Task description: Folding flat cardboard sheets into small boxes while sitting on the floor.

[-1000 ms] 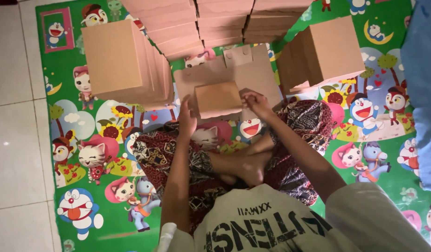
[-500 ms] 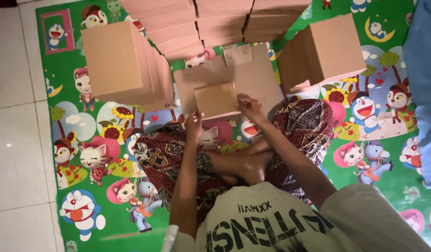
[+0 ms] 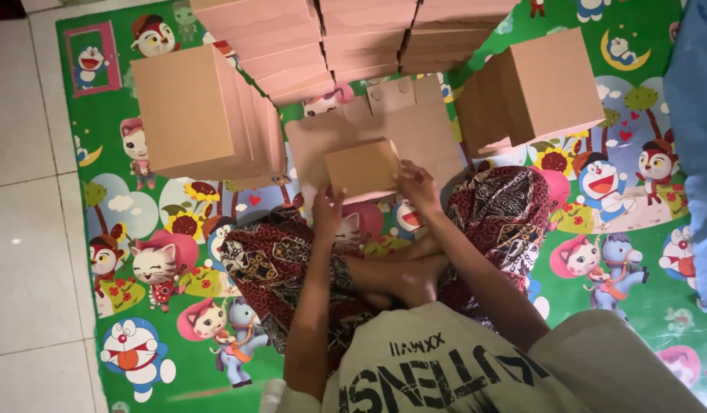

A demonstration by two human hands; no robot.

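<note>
Head view: both hands are at a small brown cardboard box resting on a flat cardboard blank on the cartoon mat; left hand grips its near left corner, right hand presses its right edge. Folding appears in hand; the next move calls for squaring the flaps. The larger boxes at left and right are shut, contents not visible.
</note>
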